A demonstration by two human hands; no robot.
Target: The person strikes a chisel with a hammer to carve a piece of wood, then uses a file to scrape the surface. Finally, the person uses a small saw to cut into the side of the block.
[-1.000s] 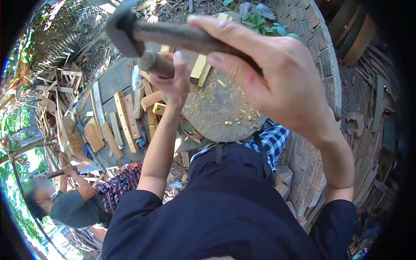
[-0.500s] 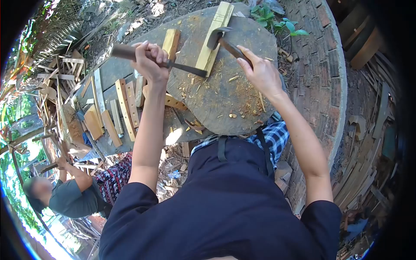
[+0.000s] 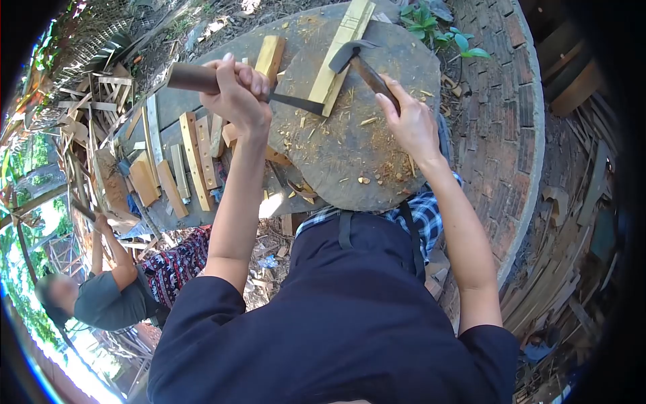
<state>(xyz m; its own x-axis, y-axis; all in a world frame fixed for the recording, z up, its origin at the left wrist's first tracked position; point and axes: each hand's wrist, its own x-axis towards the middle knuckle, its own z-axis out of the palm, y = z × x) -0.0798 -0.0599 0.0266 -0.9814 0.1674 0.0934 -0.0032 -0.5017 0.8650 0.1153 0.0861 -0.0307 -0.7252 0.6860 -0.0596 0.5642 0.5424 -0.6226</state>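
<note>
My left hand [image 3: 237, 93] is wrapped round the thick wooden handle of a chisel [image 3: 296, 102]. The chisel's dark blade points right, its tip at the near end of a pale grooved wood strip [image 3: 340, 57]. My right hand [image 3: 408, 116] grips the handle of a hammer [image 3: 347, 55]. Its curved dark metal head overlaps the strip further up. Beneath the strip is a round wooden block [image 3: 356, 151], scattered with chips and shavings. Left of the strip, just beyond my left hand, lies a short wood block [image 3: 270, 55].
On a dark work surface [image 3: 171, 219] at left lie several wood pieces, including a strip with holes [image 3: 194, 158]. Another person [image 3: 118, 296] works at lower left with raised arms. A brick ledge [image 3: 494, 155] runs down the right, with wood scraps [image 3: 558, 256] beyond.
The view has shifted slightly. My chisel handle has swung a little left and looks raised, its tip still at the strip. The other person's hands have moved up in view.
</note>
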